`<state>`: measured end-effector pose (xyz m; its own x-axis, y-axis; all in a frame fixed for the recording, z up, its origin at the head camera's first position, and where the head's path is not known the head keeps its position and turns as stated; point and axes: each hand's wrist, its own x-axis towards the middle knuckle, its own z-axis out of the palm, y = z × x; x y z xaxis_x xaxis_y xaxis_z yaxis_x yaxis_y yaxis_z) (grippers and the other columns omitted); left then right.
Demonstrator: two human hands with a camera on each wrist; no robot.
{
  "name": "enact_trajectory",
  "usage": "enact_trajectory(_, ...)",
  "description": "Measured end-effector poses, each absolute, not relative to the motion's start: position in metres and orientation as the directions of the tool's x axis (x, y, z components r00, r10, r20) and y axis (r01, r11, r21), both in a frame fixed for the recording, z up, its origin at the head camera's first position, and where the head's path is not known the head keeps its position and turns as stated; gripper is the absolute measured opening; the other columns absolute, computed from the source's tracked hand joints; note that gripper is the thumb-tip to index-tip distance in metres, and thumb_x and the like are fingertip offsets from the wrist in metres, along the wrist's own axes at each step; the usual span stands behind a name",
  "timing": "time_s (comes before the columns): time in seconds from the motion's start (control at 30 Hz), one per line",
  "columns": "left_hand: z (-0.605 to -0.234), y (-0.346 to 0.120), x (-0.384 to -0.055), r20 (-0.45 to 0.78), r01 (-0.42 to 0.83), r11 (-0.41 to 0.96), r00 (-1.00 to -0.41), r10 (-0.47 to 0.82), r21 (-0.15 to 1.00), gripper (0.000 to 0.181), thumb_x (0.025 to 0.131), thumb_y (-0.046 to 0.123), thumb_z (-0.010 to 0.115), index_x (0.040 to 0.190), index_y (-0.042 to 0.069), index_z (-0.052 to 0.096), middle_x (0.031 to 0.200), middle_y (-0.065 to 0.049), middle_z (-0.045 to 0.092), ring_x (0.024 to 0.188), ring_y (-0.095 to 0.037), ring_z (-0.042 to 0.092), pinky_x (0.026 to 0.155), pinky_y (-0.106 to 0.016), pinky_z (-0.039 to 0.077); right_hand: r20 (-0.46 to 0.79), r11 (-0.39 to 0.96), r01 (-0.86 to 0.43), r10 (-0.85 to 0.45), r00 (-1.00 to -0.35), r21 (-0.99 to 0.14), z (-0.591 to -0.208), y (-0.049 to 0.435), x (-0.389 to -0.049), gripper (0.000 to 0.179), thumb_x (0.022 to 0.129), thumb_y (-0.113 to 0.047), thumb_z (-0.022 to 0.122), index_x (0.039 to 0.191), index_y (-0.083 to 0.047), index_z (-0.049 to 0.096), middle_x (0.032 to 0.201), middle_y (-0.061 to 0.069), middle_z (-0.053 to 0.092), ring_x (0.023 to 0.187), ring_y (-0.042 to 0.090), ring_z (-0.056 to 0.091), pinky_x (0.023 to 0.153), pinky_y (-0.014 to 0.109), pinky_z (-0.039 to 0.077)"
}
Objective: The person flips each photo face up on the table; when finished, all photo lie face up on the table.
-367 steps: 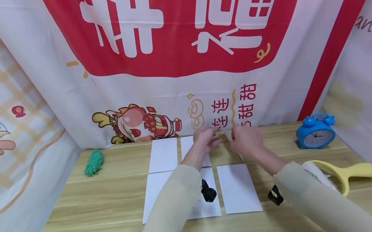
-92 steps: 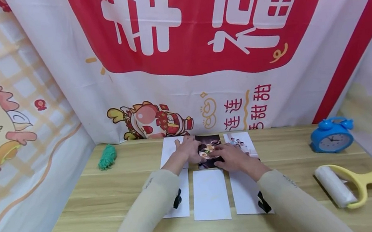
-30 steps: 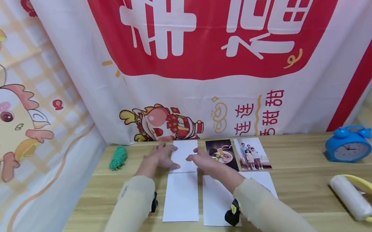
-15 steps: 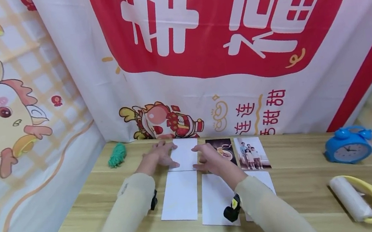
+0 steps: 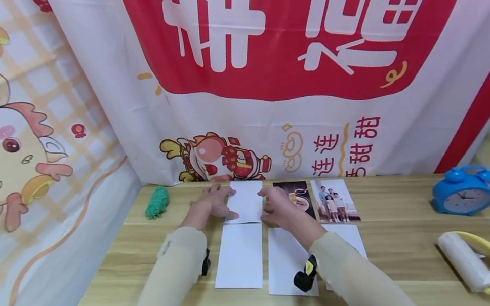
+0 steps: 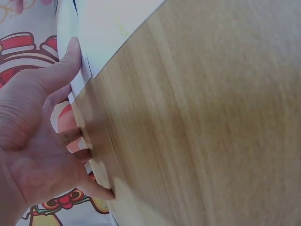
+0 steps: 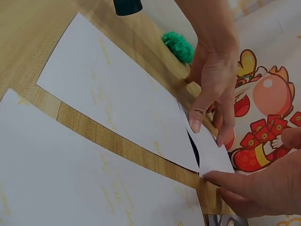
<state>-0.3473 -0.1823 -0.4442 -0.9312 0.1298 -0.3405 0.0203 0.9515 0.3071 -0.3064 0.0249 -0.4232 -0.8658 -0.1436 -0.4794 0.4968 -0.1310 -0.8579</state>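
A white-backed photo print lies at the back left of a two-row layout, its near edge bowed slightly off the table. My left hand holds its left side, thumb and index finger at the edge; the other fingers touch the table in the left wrist view. Opposite, my right hand holds the right side with thumb and index finger. A dark gap shows under the print in the right wrist view. Beside it lie a food photo, partly hidden by my right hand, and a family photo, both face up.
White-backed prints form the front row: left, middle and right, partly under my right forearm. Green cord lies back left. A blue alarm clock and a yellow-handled lint roller stand right. A printed curtain hangs behind.
Earlier, the family and food photos came to lie face up. My hands then moved left to the last back-row print. Since half a second ago its near edge has risen slightly.
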Motion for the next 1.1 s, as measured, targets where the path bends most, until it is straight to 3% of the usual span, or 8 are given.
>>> enact_trajectory(0.2,-0.441,-0.182,-0.349,-0.340,0.026,0.948,-0.930,0.140,0.318,0.083,0.085,0.051,0.082,0.157,0.035,0.043,0.176,-0.014,0.011,0.162,-0.046,0.010,0.115,-0.089,0.012,-0.483,-0.210,0.499,-0.128,-0.866,-0.841,-0.424,0.031,-0.309,0.081,0.098,-0.017,0.054,0.166,-0.008,0.010,0.175,0.025,0.003,0.160,0.049,0.017,0.122,0.067,0.037)
enact_trajectory(0.27,-0.441,-0.183,-0.349,-0.341,0.024,0.948,-0.930,0.138,0.317,0.083,0.085,0.051,0.082,0.156,0.035,0.043,0.176,-0.014,0.011,0.162,-0.046,0.010,0.115,-0.089,0.012,-0.483,-0.214,0.502,-0.136,-0.865,-0.838,-0.424,0.031,-0.309,0.078,0.098,-0.017,0.054,0.165,-0.008,0.016,0.175,0.026,0.002,0.160,0.049,0.017,0.122,0.065,0.038)
enact_trajectory(0.43,-0.441,-0.184,-0.350,-0.340,0.027,0.947,-0.930,0.141,0.320,0.082,0.085,0.052,0.081,0.156,0.035,0.043,0.176,-0.014,0.012,0.161,-0.046,0.011,0.114,-0.089,0.012,-0.489,-0.187,0.511,-0.152,-0.859,-0.839,-0.425,0.033,-0.310,0.063,0.100,-0.019,0.052,0.158,-0.002,0.034,0.171,0.030,0.017,0.155,0.046,0.030,0.123,0.058,0.041)
enact_trajectory(0.7,-0.442,-0.181,-0.353,-0.352,-0.003,0.948,-0.929,0.116,0.319,0.083,0.085,0.051,0.082,0.157,0.036,0.042,0.177,-0.013,0.010,0.162,-0.044,0.009,0.116,-0.088,0.010,-0.496,-0.178,0.522,-0.174,-0.851,-0.834,-0.429,0.036,-0.310,0.053,0.102,-0.016,0.048,0.152,0.001,0.038,0.161,0.031,0.035,0.144,0.041,0.044,0.125,0.051,0.041)
enact_trajectory(0.87,-0.439,-0.178,-0.351,-0.369,-0.016,0.950,-0.923,0.105,0.311,0.083,0.085,0.050,0.082,0.157,0.036,0.042,0.177,-0.012,0.009,0.163,-0.043,0.008,0.116,-0.088,0.011,-0.491,-0.137,0.514,-0.171,-0.854,-0.847,-0.432,0.034,-0.308,0.035,0.102,-0.010,0.047,0.135,0.001,0.045,0.147,0.024,0.048,0.125,0.032,0.052,0.117,0.043,0.046)
enact_trajectory(1.1,-0.438,-0.175,-0.347,-0.360,0.001,0.960,-0.927,0.106,0.279,0.081,0.084,0.050,0.082,0.155,0.034,0.045,0.175,-0.015,0.017,0.160,-0.047,0.015,0.118,-0.086,0.015,-0.430,-0.057,0.446,-0.184,-0.884,-0.893,-0.440,0.031,-0.306,0.044,0.103,-0.007,0.044,0.145,0.005,0.040,0.149,0.025,0.051,0.119,0.030,0.058,0.099,0.033,0.052)
